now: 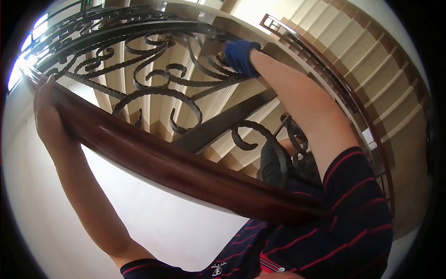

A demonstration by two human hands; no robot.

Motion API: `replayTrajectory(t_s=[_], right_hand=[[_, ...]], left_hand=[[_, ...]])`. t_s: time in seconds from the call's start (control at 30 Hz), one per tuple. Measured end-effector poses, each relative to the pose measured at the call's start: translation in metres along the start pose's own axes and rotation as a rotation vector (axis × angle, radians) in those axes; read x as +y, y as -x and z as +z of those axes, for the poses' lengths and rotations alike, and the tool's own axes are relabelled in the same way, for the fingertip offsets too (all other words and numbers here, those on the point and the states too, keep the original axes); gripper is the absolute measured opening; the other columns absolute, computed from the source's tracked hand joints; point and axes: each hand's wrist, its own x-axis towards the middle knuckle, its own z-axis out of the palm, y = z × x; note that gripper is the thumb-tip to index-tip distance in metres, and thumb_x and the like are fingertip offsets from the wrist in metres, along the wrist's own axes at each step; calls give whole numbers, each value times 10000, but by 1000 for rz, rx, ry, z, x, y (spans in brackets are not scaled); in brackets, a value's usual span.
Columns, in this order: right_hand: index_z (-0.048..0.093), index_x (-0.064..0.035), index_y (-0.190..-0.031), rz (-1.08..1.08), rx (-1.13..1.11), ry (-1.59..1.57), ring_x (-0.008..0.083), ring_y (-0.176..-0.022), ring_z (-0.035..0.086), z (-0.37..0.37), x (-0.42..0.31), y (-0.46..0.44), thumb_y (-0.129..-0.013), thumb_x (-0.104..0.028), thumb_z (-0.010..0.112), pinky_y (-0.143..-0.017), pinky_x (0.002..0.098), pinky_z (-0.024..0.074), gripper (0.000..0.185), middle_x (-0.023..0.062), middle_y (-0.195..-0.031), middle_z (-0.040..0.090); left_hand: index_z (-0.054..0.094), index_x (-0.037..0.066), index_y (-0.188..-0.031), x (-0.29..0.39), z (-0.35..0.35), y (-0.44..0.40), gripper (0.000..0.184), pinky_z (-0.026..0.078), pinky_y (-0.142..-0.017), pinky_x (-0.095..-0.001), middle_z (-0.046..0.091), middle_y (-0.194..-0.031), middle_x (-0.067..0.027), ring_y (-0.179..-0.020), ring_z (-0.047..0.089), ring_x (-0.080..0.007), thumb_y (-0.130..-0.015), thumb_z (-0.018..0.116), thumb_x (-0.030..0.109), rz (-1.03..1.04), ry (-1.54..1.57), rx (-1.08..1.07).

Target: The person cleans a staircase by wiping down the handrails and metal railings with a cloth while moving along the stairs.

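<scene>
A dark red wooden handrail (162, 165) slants across the view, above black wrought-iron scrollwork (158, 90). At the far left, my left hand (48, 111) grips the upper end of this rail, its fingers partly hidden behind the wood. My right arm reaches over the ironwork to its far lower part. Blue cloth or a blue glove (241, 56) covers my right hand (239, 56) there, against the dark metal scrolls. The fingers under the blue fabric cannot be made out. A flat black metal bar (227, 121) runs between the scrolls and the handrail.
Beige stair steps (134, 109) show through the ironwork. Another flight of stairs (367, 69) with a brown handrail (332, 67) is at the upper right. A white wall (139, 204) lies below the near rail. Bright light enters at the upper left.
</scene>
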Motion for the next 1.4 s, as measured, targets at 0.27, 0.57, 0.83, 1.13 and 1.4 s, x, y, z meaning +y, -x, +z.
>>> replayTrajectory(t_s=[0.27,0.57,0.83,1.13,1.4], right_hand=[[797,-59,-1080,75,46,-8,359,-1026,749,24,14,43,-954,-287,632,-905,423,579,307,194,-1135,770],[754,-119,-1025,-54,-4,137,356,-954,756,-17,27,65,-906,-227,678,-819,422,601,178,123,-1040,774],[417,-57,-1565,486,174,-421,417,-1309,625,29,-16,3,-1075,-298,426,-1138,467,483,545,236,-1373,663],[541,-82,-1352,445,94,-631,455,-1315,602,16,-6,5,-1105,-366,308,-1137,527,440,443,279,-1427,614],[587,-64,-1359,327,52,-674,435,-1384,557,17,-1,18,-1111,-349,329,-1169,521,421,457,277,-1470,585]], left_hand=[[646,57,-1428,4,5,10,521,504,-1057,-352,609,-1452,-80,-1273,605,-235,-977,661,318,21,-70,28],[587,43,-1494,0,2,2,628,470,-1122,-379,577,-1499,-124,-1365,552,-286,-933,689,306,-11,-11,-8],[596,41,-1488,3,3,7,633,460,-1133,-375,585,-1492,-119,-1379,543,-287,-933,691,332,47,-50,15],[590,29,-1487,2,2,4,628,474,-1108,-371,587,-1474,-136,-1343,562,-271,-939,693,318,26,-28,7],[574,30,-1503,5,3,8,646,479,-1104,-376,581,-1472,-134,-1343,563,-280,-939,697,321,-14,-16,9]])
